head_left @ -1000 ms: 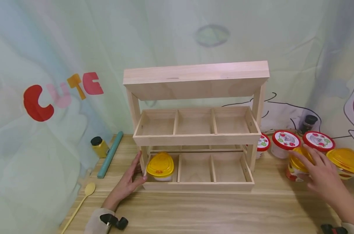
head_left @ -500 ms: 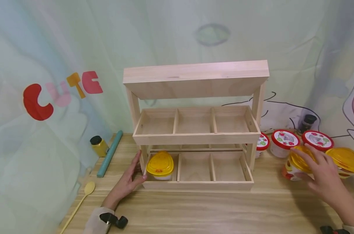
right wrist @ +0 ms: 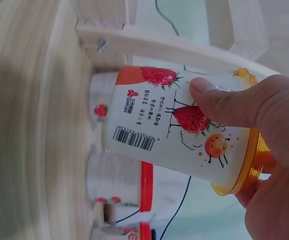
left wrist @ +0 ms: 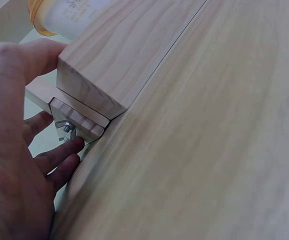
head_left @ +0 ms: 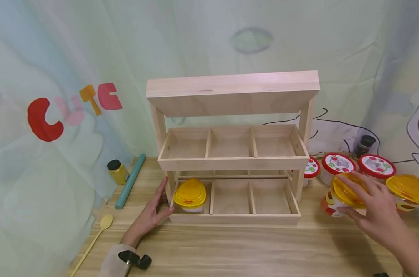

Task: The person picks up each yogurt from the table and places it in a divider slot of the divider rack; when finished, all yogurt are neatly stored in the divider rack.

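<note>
In the head view my right hand (head_left: 375,207) grips a yogurt tub (head_left: 344,192) with a yellow lid, tilted, right of the wooden rack (head_left: 233,165). The right wrist view shows the thumb on the tub's strawberry-printed side (right wrist: 184,125), with fingers beyond the lid partly hidden. My left hand (head_left: 148,215) touches the rack's lower left corner. Its thumb lies at the end of the lower tray (left wrist: 104,65), and its fingertips are by the leg's end with wing nuts. A second yellow-lidded tub (head_left: 190,195) stands in the lower tray's left compartment.
Several red-lidded tubs, one red-lidded tub (head_left: 338,164) among them, stand behind my right hand with a black-capped jar (head_left: 364,146). Another yellow-lidded tub (head_left: 409,191) is at far right. Left lie a yellow spoon (head_left: 105,223), a teal bar (head_left: 130,181) and a yellow jar (head_left: 117,172).
My right hand has taken hold of the yogurt tub and shifted it left toward the rack, with more tilt. The left hand has stayed in place.
</note>
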`<state>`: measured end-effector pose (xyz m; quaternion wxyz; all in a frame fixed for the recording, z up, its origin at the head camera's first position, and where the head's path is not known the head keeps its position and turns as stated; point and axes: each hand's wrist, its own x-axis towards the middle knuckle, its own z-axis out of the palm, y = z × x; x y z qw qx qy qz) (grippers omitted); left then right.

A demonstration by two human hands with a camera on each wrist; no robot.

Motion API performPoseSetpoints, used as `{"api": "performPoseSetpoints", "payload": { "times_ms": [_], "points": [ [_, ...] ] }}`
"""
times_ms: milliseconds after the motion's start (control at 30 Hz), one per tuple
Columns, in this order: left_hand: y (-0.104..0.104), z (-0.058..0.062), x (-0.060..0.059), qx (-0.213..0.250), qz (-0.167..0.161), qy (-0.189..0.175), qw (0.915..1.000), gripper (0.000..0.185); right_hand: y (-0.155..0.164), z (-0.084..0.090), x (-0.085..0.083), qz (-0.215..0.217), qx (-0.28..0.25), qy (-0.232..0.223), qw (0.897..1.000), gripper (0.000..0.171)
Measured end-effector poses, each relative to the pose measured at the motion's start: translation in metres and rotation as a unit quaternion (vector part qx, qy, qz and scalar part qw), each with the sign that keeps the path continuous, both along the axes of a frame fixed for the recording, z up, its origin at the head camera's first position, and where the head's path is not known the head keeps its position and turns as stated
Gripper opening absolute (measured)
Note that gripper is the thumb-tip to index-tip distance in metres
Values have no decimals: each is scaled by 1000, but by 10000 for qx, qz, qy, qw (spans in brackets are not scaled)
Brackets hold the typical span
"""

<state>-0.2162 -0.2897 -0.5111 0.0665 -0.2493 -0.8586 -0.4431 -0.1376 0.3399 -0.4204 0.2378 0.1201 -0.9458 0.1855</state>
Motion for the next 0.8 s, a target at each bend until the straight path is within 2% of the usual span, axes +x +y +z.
{"api": "performPoseSetpoints", "payload": {
  "times_ms": [267, 600, 800],
  "points": [
    [0, 0, -1, -33, 0, -40, 10000, 102, -14, 9, 7, 295, -382, 110, 9988, 106],
    [1, 2, 0, -103, 70, -3, 9999, 102, -38, 11, 11, 473, -915, -135, 9946, 97],
    [0, 1, 0, -40, 30, 3, 10000, 102, -55, 10, 7, 792, -935, 233, 9922, 96]
  ]
}}
